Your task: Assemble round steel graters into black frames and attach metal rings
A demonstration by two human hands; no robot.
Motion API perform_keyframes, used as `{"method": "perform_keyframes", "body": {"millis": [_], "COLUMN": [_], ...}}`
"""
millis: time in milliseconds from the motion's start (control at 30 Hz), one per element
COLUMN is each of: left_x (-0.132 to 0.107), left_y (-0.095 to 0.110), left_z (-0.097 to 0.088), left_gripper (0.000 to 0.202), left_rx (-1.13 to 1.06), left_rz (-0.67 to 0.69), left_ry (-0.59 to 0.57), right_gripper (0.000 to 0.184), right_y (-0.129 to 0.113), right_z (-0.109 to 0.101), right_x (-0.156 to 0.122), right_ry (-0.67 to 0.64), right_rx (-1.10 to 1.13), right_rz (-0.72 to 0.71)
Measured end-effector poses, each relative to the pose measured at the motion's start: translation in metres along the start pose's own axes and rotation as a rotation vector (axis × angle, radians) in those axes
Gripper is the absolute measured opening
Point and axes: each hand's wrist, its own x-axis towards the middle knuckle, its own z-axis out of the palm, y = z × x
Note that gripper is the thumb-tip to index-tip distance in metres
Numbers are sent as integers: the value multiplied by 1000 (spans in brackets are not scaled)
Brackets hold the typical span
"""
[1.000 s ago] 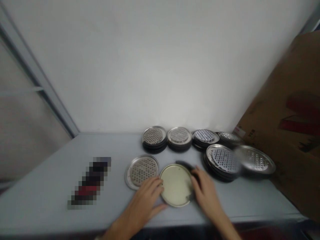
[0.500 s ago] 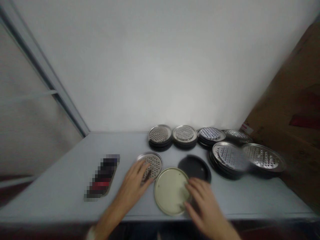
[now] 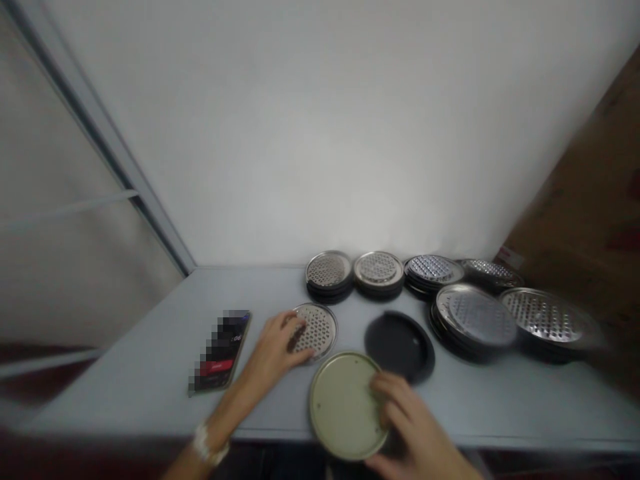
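My left hand has its curled fingers on the left rim of a round perforated steel disc. My right hand grips the right edge of a pale, cream-coloured round metal lid that lies nearer me. Just beyond that lid is a dark, round, shallow lid, apart from both hands. The part of the pale lid under my right fingers is hidden.
Several stacks of round perforated steel discs stand along the back and right of the grey table. A phone lies left of my left hand. A cardboard box leans at the right.
The view has swung left, shifting everything right. The pale lid has slid toward me with my right hand. My left hand stays on the perforated disc.
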Motion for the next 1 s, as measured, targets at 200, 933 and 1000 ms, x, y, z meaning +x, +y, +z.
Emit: {"method": "perform_keyframes", "body": {"millis": [200,933,1000], "left_x": [18,-46,-46], "left_y": [-30,-3,-2], "left_z": [-20,-15,-17], "left_gripper": [45,18,20], "left_rx": [342,-26,-42], "left_rz": [-184,25,43], "left_ry": [89,-66,13], "right_gripper": [33,24,27], "right_y": [-6,-9,-10], "right_z": [-6,-7,-8], "right_x": [7,12,13], "right_ry": [-79,-134,-132], "right_rx": [-15,8,23], "right_rz": [-10,131,140]}}
